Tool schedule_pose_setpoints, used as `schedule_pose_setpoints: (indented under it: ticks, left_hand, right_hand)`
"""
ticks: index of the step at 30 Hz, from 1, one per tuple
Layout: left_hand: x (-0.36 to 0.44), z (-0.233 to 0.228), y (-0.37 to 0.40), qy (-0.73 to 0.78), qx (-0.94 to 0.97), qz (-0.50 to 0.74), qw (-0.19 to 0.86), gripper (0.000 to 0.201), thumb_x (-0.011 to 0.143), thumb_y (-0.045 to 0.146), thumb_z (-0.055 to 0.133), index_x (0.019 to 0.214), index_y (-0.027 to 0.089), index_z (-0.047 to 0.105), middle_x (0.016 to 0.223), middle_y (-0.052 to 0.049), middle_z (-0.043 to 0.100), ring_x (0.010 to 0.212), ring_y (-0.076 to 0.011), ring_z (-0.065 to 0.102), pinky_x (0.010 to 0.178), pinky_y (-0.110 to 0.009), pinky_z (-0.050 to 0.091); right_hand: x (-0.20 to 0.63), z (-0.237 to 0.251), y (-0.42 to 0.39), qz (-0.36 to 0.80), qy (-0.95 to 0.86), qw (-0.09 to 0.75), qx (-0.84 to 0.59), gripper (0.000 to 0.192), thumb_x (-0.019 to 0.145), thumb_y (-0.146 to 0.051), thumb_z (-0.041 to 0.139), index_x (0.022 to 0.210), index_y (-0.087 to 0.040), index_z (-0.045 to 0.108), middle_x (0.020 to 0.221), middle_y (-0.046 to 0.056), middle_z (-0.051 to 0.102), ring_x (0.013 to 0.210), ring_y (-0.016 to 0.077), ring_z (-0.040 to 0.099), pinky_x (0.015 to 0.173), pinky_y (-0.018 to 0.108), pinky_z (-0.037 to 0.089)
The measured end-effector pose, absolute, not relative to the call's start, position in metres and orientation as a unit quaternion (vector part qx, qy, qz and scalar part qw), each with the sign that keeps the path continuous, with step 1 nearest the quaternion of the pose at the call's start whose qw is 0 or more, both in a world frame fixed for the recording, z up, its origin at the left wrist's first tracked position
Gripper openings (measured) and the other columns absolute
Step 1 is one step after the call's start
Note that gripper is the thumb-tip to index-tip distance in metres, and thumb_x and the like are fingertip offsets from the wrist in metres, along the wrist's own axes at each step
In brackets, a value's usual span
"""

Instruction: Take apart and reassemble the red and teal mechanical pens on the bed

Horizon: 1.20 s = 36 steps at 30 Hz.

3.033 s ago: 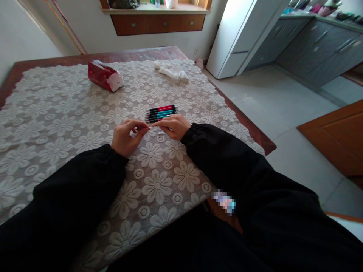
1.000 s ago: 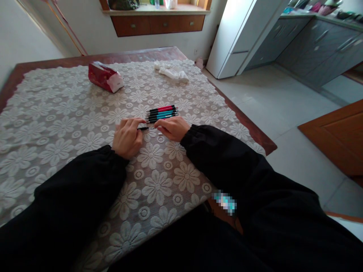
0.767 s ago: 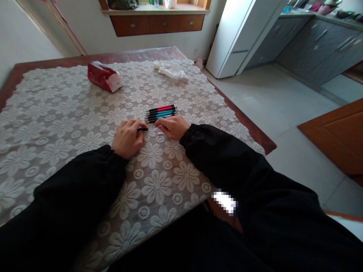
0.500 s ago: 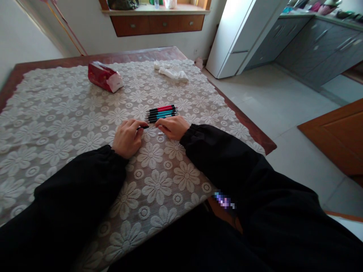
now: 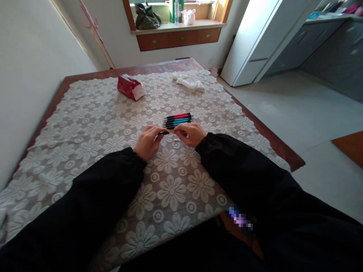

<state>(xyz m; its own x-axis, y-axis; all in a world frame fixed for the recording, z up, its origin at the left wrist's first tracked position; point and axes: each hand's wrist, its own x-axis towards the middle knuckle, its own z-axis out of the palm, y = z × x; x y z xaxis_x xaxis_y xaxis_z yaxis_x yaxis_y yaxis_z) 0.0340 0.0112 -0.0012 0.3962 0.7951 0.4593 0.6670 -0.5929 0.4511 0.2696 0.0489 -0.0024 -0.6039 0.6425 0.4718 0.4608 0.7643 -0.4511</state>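
1. Two hands meet over the lace-covered tabletop point(image 5: 85, 124), both in black sleeves. The left hand point(image 5: 147, 141) pinches a short black pen part point(image 5: 163, 133) between thumb and forefinger.
2. The right hand point(image 5: 190, 134) has its fingertips pressed together just beside that part's free end; a thin pale piece seems to be nipped there, but it is too small to be sure.
3. A small white piece point(image 5: 176, 139) lies on the cloth just under the right hand.
4. Just beyond the hands lies a row of pens point(image 5: 178, 120), red and teal with black ends, side by side and touching.
5. Judged from this, the step in hand is the joining or parting of one pen's pieces, close to the row.
6. The next move would call for a steady left pinch and fine alignment of the two pieces end to end.
7. Farther off lie a red tissue pack point(image 5: 130, 87) and crumpled white paper point(image 5: 189, 81).
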Motion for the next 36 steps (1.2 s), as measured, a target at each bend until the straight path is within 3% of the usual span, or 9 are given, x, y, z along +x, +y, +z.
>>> schedule_pose_setpoints:
  ticks: [10,19,25,28,31,33,36]
  left_hand:
    - [0.035,0.002,0.008,0.472,0.814,0.328,0.089,0.023,0.094,0.018,0.053,0.109,0.022,0.070,0.104,-0.006,0.075,0.102,-0.0241,0.063,0.095,-0.043,0.052]
    - [0.035,0.001,0.008,0.436,0.837,0.318,0.090,0.023,0.093,0.018,0.056,0.109,0.022,0.071,0.101,-0.005,0.074,0.099,-0.0225,0.063,0.093,-0.041,0.053]
    - [0.036,-0.001,0.008,0.396,0.856,0.309,0.124,0.024,0.096,0.023,0.055,0.116,0.023,0.068,0.101,-0.006,0.074,0.099,-0.0214,0.066,0.090,-0.038,0.056]
    - [0.036,-0.002,0.007,0.378,0.864,0.304,0.135,0.024,0.097,0.025,0.055,0.118,0.023,0.067,0.105,-0.006,0.073,0.099,-0.0204,0.067,0.091,-0.036,0.056]
    - [0.037,0.000,0.006,0.371,0.861,0.315,0.147,0.028,0.097,0.026,0.056,0.124,0.022,0.063,0.106,-0.007,0.072,0.098,-0.0196,0.068,0.089,-0.034,0.056]
    - [0.037,0.001,0.005,0.370,0.859,0.320,0.148,0.031,0.097,0.025,0.055,0.128,0.022,0.060,0.108,-0.007,0.072,0.098,-0.0195,0.068,0.089,-0.034,0.056]
    - [0.037,0.004,0.004,0.347,0.873,0.310,0.147,0.034,0.098,0.022,0.052,0.132,0.023,0.059,0.114,-0.008,0.072,0.102,-0.0203,0.067,0.092,-0.036,0.054]
  right_hand:
    - [0.271,-0.004,0.048,0.157,-0.865,0.351,-0.323,0.017,0.087,-0.022,0.056,0.093,-0.018,0.072,0.080,0.002,0.071,0.057,0.0098,0.055,0.062,0.023,0.041]
    - [0.270,-0.005,0.047,0.148,-0.879,0.325,-0.316,0.018,0.088,-0.022,0.056,0.096,-0.019,0.072,0.073,0.000,0.068,0.058,0.0104,0.053,0.062,0.023,0.040]
    - [0.265,-0.003,0.043,0.181,-0.890,0.289,-0.303,0.017,0.089,-0.025,0.054,0.104,-0.018,0.060,0.070,-0.003,0.059,0.060,0.0117,0.052,0.062,0.024,0.036]
    - [0.262,0.000,0.038,0.223,-0.883,0.302,-0.282,0.025,0.085,-0.022,0.053,0.109,-0.019,0.051,0.079,-0.003,0.056,0.065,0.0122,0.051,0.063,0.024,0.037]
    - [0.260,0.004,0.032,0.251,-0.868,0.340,-0.261,0.020,0.088,-0.020,0.047,0.108,-0.019,0.047,0.087,0.001,0.055,0.074,0.0140,0.051,0.071,0.027,0.041]
    - [0.257,0.006,0.029,0.280,-0.843,0.379,-0.261,0.016,0.095,-0.026,0.043,0.109,-0.019,0.046,0.094,0.004,0.056,0.082,0.0157,0.053,0.079,0.030,0.044]
    - [0.252,0.007,0.029,0.370,-0.782,0.431,-0.258,0.026,0.101,-0.042,0.036,0.114,-0.020,0.044,0.112,0.009,0.057,0.100,0.0184,0.055,0.089,0.034,0.047]
